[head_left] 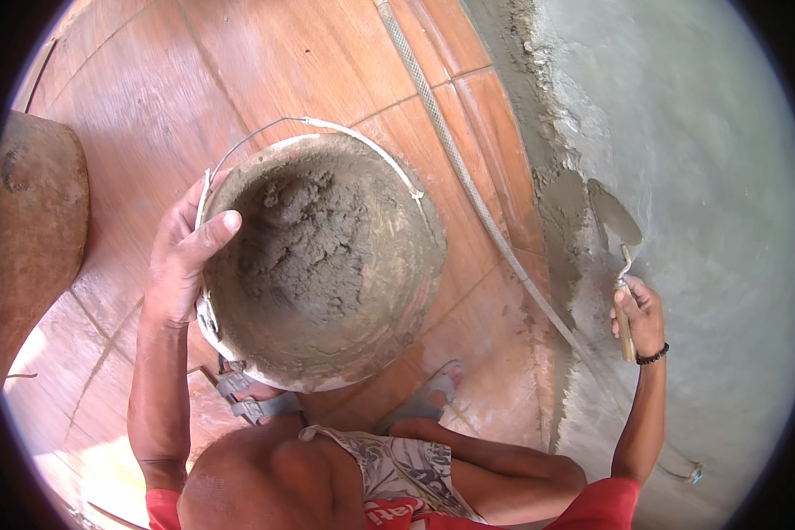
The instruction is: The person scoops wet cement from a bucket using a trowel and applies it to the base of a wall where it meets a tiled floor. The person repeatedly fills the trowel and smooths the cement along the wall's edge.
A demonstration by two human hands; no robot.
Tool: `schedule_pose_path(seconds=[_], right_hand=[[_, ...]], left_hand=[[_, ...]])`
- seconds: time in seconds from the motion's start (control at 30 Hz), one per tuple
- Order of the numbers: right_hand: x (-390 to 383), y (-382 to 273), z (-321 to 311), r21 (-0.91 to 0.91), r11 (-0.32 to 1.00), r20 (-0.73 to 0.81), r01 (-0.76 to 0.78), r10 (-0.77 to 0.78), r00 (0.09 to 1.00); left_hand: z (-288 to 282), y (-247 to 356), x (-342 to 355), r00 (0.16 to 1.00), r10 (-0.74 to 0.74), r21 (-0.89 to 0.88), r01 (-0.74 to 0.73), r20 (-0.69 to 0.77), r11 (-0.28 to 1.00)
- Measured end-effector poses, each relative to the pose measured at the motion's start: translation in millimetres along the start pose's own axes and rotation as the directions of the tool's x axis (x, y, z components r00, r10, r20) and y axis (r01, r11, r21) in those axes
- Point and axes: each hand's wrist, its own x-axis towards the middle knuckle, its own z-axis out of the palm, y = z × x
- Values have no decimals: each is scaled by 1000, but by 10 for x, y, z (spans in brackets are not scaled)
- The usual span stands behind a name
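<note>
My left hand (190,243) grips the left rim of a round bucket (397,300), thumb over the inside edge and fingers around the outside. Wet grey mortar (314,238) lies heaped in it, and its walls are smeared with the same mix. To the right, my right hand (638,314) is closed around the wooden handle of a trowel (617,216). The trowel's blade lies against the grey cement surface (698,159), beside a rough strip of mortar (561,199) along the edge of the tiles.
Orange-brown tiles (283,53) cover the floor. A braided hose (455,146) runs between the bucket and the cement, down to the lower right. At the far left stands a brown rounded object (40,194). My sandalled feet (428,397) are just below the bucket.
</note>
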Motion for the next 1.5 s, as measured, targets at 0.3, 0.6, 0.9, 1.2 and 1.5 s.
schedule_pose_path(seconds=[0.3, 0.6, 0.9, 1.2, 1.5], right_hand=[[378, 117, 524, 137, 987, 221, -89, 57, 974], [409, 490, 184, -8, 976, 142, -217, 216, 966], [-84, 584, 182, -530, 838, 98, 131, -93, 991], [496, 134, 230, -205, 979, 101, 13, 8, 995], [-159, 129, 11, -289, 933, 16, 216, -221, 975]], left_hand=[[31, 17, 25, 999, -1, -31, 2, 45, 1000], [-8, 60, 1, 1000, 8, 23, -8, 18, 1000], [44, 164, 14, 999, 28, 102, -24, -45, 994], [166, 54, -16, 997, 71, 44, -72, 19, 996], [141, 156, -38, 995, 102, 144, -99, -8, 985]])
